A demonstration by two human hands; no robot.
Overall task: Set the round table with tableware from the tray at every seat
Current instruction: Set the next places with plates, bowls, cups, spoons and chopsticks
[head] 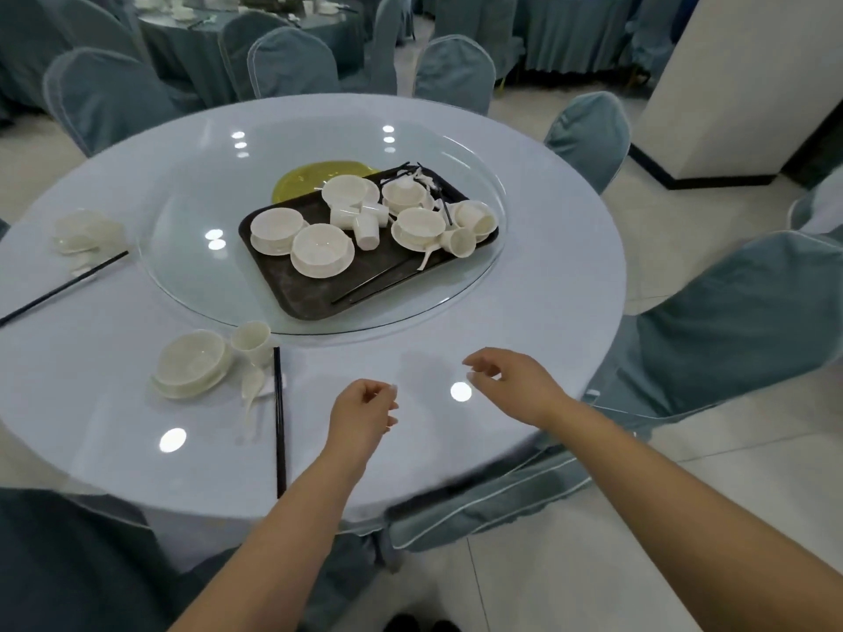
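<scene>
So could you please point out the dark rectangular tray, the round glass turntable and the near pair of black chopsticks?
dark rectangular tray [314, 291]: head view, bare near corner.
round glass turntable [191, 207]: head view, bare left side.
near pair of black chopsticks [279, 421]: head view, mid-length.

A dark tray [319, 298] of white bowls, cups and chopsticks sits on the round surface's [524, 312] glass turntable [182, 248].

Teal-covered chairs [292, 66], pale tiled floor [684, 517]
</scene>
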